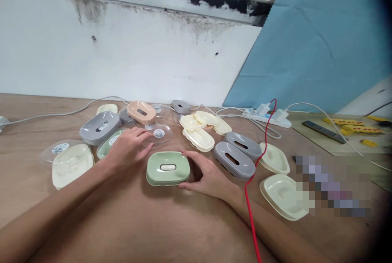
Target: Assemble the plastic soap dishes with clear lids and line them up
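Brown tabletop (171, 226), green case (168, 177), stained wall (147, 59), blue sheet (309, 50)

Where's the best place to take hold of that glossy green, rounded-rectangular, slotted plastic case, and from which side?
Probably by the right end of the green case, coming from the right: it lies flat, slotted side up, and its short end can be spanned across near and far edges, as the right-hand grip shows.

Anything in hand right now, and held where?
The right hand grips the green box by its right end; whether the left hand holds anything cannot be told.
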A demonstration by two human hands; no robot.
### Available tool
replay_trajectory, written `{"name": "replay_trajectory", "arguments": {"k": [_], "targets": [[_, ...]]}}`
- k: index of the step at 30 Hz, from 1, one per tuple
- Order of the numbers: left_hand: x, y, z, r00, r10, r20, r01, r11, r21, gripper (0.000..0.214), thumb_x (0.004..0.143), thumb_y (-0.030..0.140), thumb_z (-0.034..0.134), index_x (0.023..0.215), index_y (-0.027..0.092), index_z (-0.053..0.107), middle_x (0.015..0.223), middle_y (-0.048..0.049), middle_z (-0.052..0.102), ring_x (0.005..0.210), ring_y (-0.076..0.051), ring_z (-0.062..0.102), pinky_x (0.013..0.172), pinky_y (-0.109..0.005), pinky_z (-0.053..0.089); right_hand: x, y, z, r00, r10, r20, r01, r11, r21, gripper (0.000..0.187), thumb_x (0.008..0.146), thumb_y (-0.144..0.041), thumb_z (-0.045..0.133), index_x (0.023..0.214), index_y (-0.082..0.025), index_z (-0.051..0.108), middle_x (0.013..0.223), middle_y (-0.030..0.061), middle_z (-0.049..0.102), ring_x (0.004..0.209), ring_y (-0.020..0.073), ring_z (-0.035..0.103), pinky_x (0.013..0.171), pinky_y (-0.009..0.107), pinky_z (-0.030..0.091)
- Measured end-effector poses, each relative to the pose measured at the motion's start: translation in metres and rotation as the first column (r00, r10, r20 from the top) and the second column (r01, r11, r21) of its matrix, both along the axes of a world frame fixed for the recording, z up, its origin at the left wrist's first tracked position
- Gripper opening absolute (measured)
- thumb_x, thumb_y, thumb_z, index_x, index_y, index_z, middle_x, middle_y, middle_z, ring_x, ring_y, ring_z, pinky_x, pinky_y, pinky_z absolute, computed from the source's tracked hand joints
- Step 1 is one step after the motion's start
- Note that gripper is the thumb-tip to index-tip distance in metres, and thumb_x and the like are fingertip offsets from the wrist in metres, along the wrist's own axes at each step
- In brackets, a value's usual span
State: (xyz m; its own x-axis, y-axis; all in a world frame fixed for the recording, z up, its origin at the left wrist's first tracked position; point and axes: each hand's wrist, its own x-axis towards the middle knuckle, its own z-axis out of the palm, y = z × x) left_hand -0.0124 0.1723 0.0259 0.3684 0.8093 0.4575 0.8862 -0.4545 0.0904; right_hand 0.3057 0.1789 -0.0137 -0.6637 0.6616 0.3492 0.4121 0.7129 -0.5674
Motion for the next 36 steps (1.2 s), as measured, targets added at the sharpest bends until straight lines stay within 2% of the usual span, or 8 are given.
{"name": "replay_trajectory", "arguments": {"k": [5, 10, 15, 18, 22, 26, 29, 36], "targets": [[0.002, 0.026, -0.001, 0.998, 0.054, -0.019, -0.056, 0.990, -0.126, 0.060, 0.093, 0.048, 0.074, 0.142, 0.017, 0.061, 0.145, -0.0179, 0.066, 0.124, -0.041, 0.065, 0.102, -0.056, 0.053, -0.003, 0.000, 0.001, 0.999, -0.046, 0.014, 0.047, 0.998, -0.049, 0.077, 0.074, -0.048, 0.095, 0.135, -0.023, 0.056, 0.137, 0.0125, 0.068, 0.124, 0.0323, 0.068, 0.108, 0.050, 0.054], [0.002, 0.030, 0.003, 0.999, 0.042, 0.009, -0.040, 0.987, -0.155, 0.067, 0.089, 0.047, 0.075, 0.146, 0.016, 0.058, 0.143, -0.0193, 0.068, 0.126, -0.044, 0.065, 0.104, -0.059, 0.052, -0.006, -0.001, 0.002, 0.998, -0.053, 0.030, 0.055, 0.995, -0.083, 0.072, 0.075, -0.046, 0.094, 0.131, -0.023, 0.055, 0.130, 0.0098, 0.068, 0.113, 0.0287, 0.068, 0.100, 0.044, 0.055], [0.001, 0.009, 0.018, 0.936, 0.050, 0.349, 0.018, 0.982, -0.188, 0.069, 0.084, 0.059, 0.076, 0.138, 0.019, 0.060, 0.135, -0.0135, 0.072, 0.121, -0.035, 0.070, 0.105, -0.051, 0.057, -0.007, -0.002, 0.006, 0.993, -0.100, 0.069, 0.110, 0.982, -0.154, 0.071, 0.073, -0.048, 0.095, 0.124, -0.024, 0.052, 0.122, 0.0069, 0.068, 0.102, 0.0254, 0.068, 0.089, 0.040, 0.055], [0.008, -0.014, 0.012, 0.861, 0.001, 0.509, 0.124, 0.969, -0.212, 0.065, 0.079, 0.056, 0.083, 0.130, 0.021, 0.063, 0.127, -0.0101, 0.074, 0.112, -0.030, 0.074, 0.099, -0.045, 0.062, -0.007, -0.002, 0.003, 0.986, -0.155, 0.064, 0.165, 0.966, -0.201, 0.074, 0.068, -0.052, 0.096, 0.117, -0.025, 0.047, 0.121, 0.0072, 0.068, 0.104, 0.0265, 0.069, 0.087, 0.040, 0.056], [0.019, -0.039, -0.014, 0.850, -0.119, 0.513, 0.221, 0.965, -0.143, 0.068, 0.080, 0.046, 0.085, 0.137, 0.024, 0.056, 0.131, -0.0100, 0.070, 0.117, -0.029, 0.071, 0.102, -0.044, 0.062, -0.005, 0.000, -0.006, 0.988, -0.156, -0.008, 0.149, 0.957, -0.250, 0.097, 0.063, -0.057, 0.098, 0.136, -0.025, 0.042, 0.132, 0.0123, 0.067, 0.120, 0.0312, 0.069, 0.098, 0.045, 0.057], [0.020, -0.046, -0.033, 0.836, -0.179, 0.518, 0.280, 0.952, -0.125, 0.066, 0.086, 0.043, 0.081, 0.143, 0.026, 0.051, 0.136, -0.0102, 0.067, 0.122, -0.030, 0.069, 0.105, -0.045, 0.061, -0.003, 0.003, -0.010, 0.995, -0.059, -0.084, 0.037, 0.971, -0.236, 0.141, 0.061, -0.054, 0.101, 0.168, -0.029, 0.012, 0.154, 0.0172, 0.058, 0.147, 0.0352, 0.054, 0.122, 0.054, 0.044], [0.016, -0.043, -0.038, 0.821, -0.219, 0.527, 0.328, 0.937, -0.122, 0.064, 0.087, 0.045, 0.083, 0.142, 0.027, 0.055, 0.142, -0.0119, 0.065, 0.128, -0.031, 0.067, 0.108, -0.048, 0.059, -0.001, 0.004, -0.009, 0.993, -0.031, -0.113, 0.009, 0.982, -0.190, 0.124, 0.071, -0.052, 0.097, 0.169, -0.030, 0.025, 0.164, 0.0160, 0.049, 0.151, 0.0349, 0.050, 0.125, 0.055, 0.043], [0.004, -0.041, -0.046, 0.804, -0.281, 0.523, 0.391, 0.914, -0.109, 0.073, 0.079, 0.051, 0.093, 0.144, 0.032, 0.064, 0.151, -0.0119, 0.060, 0.137, -0.033, 0.063, 0.114, -0.050, 0.057, 0.001, 0.005, -0.001, 0.992, 0.058, -0.112, -0.062, 0.997, -0.039, 0.072, 0.087, -0.050, 0.087, 0.151, -0.031, 0.060, 0.149, 0.0114, 0.065, 0.135, 0.0305, 0.066, 0.115, 0.048, 0.055]]}}
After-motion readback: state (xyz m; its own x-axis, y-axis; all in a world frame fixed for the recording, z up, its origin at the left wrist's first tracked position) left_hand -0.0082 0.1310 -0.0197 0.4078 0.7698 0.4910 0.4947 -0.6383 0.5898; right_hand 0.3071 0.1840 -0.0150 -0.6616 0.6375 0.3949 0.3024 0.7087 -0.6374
